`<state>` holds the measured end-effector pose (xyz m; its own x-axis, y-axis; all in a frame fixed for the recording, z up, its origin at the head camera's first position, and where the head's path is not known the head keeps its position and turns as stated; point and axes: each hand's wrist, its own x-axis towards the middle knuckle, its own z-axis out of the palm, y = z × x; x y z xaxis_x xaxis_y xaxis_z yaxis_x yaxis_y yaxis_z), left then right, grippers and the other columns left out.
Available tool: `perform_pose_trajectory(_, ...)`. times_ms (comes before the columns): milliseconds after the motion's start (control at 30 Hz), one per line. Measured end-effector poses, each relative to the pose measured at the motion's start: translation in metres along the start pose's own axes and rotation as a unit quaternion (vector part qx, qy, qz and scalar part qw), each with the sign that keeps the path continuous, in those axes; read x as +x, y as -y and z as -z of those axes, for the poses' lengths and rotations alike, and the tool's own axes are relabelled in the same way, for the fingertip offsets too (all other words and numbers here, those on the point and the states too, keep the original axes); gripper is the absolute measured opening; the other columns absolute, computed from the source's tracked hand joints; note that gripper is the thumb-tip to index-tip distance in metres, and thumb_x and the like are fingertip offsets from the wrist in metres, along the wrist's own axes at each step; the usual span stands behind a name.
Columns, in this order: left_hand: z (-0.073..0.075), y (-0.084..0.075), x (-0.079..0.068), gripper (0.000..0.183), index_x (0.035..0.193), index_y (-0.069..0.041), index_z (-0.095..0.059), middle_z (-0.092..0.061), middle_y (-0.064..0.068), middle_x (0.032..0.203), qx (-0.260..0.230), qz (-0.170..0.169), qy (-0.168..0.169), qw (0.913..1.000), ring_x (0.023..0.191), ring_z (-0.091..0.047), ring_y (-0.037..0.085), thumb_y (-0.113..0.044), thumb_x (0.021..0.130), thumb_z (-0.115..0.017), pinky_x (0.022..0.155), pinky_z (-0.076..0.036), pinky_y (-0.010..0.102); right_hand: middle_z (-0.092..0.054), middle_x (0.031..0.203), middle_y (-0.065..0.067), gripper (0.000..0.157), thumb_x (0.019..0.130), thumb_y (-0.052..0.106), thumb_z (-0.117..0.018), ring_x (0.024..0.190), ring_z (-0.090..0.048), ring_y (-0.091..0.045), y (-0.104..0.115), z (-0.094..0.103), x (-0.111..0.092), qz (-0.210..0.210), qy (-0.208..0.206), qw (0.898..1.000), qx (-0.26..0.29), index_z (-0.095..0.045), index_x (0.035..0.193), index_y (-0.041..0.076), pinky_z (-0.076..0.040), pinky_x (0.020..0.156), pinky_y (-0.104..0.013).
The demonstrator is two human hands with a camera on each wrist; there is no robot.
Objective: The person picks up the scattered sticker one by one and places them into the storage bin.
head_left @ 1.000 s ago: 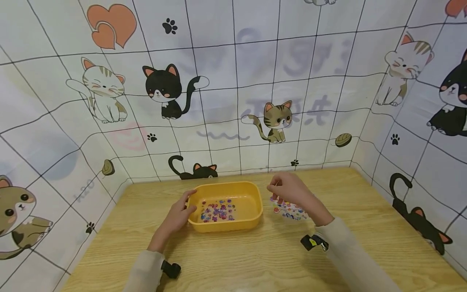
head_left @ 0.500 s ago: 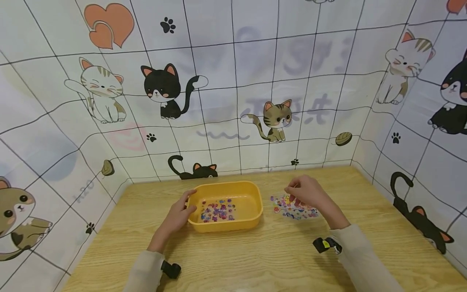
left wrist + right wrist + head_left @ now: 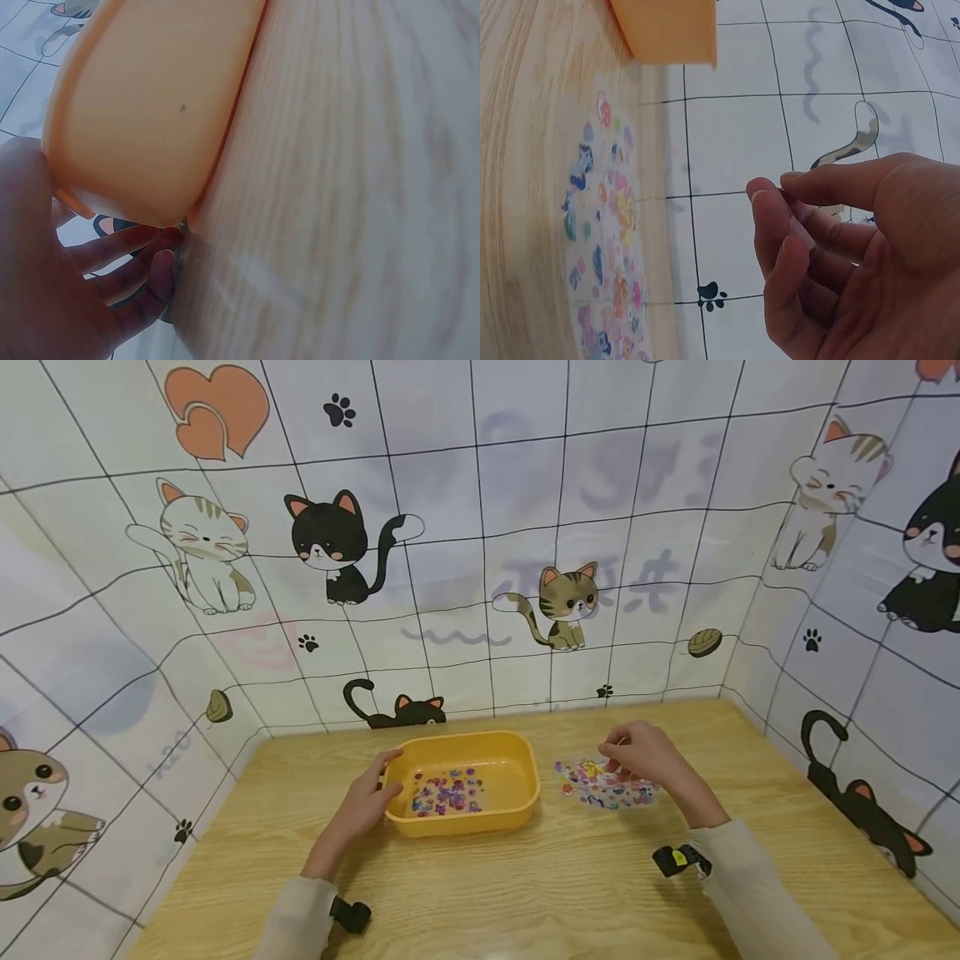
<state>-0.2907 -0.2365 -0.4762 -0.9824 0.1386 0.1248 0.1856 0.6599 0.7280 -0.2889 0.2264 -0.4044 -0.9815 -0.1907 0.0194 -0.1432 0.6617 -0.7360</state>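
My left hand [image 3: 366, 795] holds the left end of a yellow plastic tray [image 3: 517, 817]; its thumb lies over the rim and the other fingers stay outside. In the left wrist view the fingers curl beside the tray's end wall [image 3: 142, 161]. Small colourful stickers [image 3: 448, 795] lie spread on the tray's floor. Right of the tray lies a clear sheet of colourful cartoon stickers [image 3: 592, 783]. My right hand [image 3: 641, 753] hovers over that sheet, fingers bent. In the right wrist view its thumb and index fingertips [image 3: 763, 186] meet; I cannot tell whether anything tiny is between them.
The pale wooden table [image 3: 480, 893] ends at a white cloth wall [image 3: 450, 568] printed with cats and grid lines, which also rises at left and right. Small black cameras [image 3: 351, 914] are worn on both wrists.
My right hand has moved right, from beside the tray to over the right part of the sticker sheet, uncovering its left part. My left hand and the tray have stayed in place.
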Motion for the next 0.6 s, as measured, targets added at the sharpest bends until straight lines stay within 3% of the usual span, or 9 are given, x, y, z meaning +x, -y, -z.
perform_pose_trajectory(133,0.000,0.002,0.001,0.056,0.156,-0.020,-0.041,-0.057,0.020,0.147,0.002,-0.001,0.000,1.0000,0.109,-0.063,0.030,-0.018,0.102,-0.057,0.089,-0.054,0.039,-0.074,0.081,-0.018,0.024,0.102,0.016,-0.062,0.063,-0.070,-0.028,-0.007,0.003,-0.001,-0.010,-0.004,1.000,-0.001,-0.071,0.107,-0.005,-0.060,0.061,-0.043)
perform_pose_trajectory(367,0.002,0.003,-0.002,0.056,0.156,-0.019,-0.041,-0.051,0.019,0.154,-0.002,0.001,-0.004,1.0000,0.127,-0.057,0.038,-0.017,0.103,-0.057,0.101,-0.051,0.052,-0.074,0.089,-0.020,0.034,0.101,0.021,-0.061,0.068,-0.071,-0.025,-0.027,0.011,-0.004,-0.051,-0.023,0.997,-0.053,-0.069,0.114,-0.009,-0.058,0.061,-0.038)
perform_pose_trajectory(600,0.000,0.003,-0.001,0.056,0.157,-0.020,-0.040,-0.050,0.020,0.155,-0.003,-0.004,0.003,1.0000,0.128,-0.058,0.039,-0.018,0.103,-0.056,0.101,-0.052,0.052,-0.067,0.083,-0.013,0.038,0.099,0.027,-0.061,0.066,-0.059,-0.020,-0.044,0.023,-0.010,-0.106,-0.042,0.988,-0.109,-0.068,0.116,-0.006,-0.046,0.058,-0.032)
